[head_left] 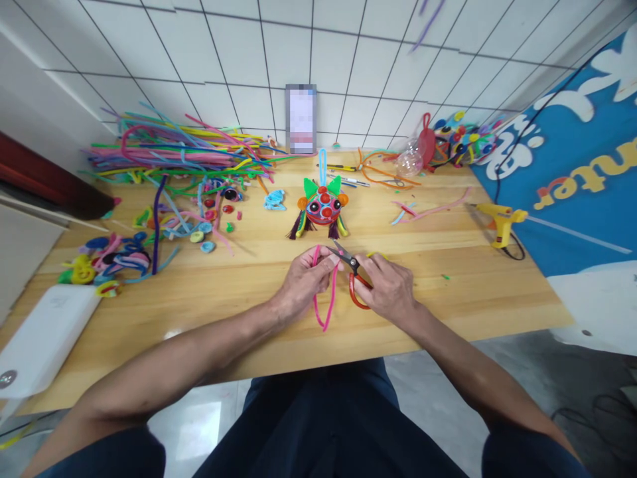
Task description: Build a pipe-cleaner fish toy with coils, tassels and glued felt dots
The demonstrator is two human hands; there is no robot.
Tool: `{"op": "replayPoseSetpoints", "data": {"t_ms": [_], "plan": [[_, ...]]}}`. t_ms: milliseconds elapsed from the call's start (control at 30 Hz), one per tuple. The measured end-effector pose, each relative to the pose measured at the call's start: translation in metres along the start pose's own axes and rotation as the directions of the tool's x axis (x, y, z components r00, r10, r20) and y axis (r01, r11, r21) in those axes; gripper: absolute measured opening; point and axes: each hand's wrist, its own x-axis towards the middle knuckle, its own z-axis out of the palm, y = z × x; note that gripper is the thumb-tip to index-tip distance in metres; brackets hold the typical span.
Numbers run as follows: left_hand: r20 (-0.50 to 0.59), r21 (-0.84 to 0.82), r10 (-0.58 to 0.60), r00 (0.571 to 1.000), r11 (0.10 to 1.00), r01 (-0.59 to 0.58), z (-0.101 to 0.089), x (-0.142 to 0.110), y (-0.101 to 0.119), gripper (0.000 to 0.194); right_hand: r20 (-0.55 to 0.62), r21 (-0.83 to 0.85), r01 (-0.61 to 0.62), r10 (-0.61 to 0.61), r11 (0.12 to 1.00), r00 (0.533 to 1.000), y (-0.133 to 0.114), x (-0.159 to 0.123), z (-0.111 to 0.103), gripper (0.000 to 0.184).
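Observation:
Between the fingers of my left hand (304, 280) a pink pipe cleaner (326, 318) is pinched, and it hangs down in a loop. My right hand (391, 284) grips scissors (359, 295) with red-orange handles. Their dark blades are parted and reach to the left fingertips, beside the pink stem; whether they touch it I cannot tell. Just beyond my hands stands a colourful pipe-cleaner animal head (323, 207) with green ears, dark tassels and a light blue loop on top.
Bundled pipe cleaners (174, 156) lie at the back left, with curled pieces (119, 255) nearer me. A phone (301, 119) leans on the tiled wall. A yellow glue gun (500, 222) stands right; a white power bank (47, 338) lies left. Orange stems (388, 174) and a craft knife (337, 167) lie behind.

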Motion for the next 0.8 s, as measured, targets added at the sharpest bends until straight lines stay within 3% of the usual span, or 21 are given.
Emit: {"op": "replayPoseSetpoints", "data": {"t_ms": [433,667,800], "plan": [[0.003,-0.029,-0.028,1.000,0.999,0.028,0.002,-0.001,-0.010,0.043,-0.040,0.040,0.011,-0.010,0.999,0.999,-0.002,0.001,0.005,0.022],[-0.032,-0.064,-0.079,0.996,0.995,0.077,0.003,0.000,-0.003,0.041,0.014,0.219,-0.144,0.144,0.965,0.989,0.009,0.000,-0.003,0.028],[-0.019,-0.093,-0.093,0.996,0.992,0.090,0.004,-0.001,-0.001,0.038,0.026,0.146,-0.104,0.101,0.984,0.995,0.008,-0.004,-0.003,0.029]]}}
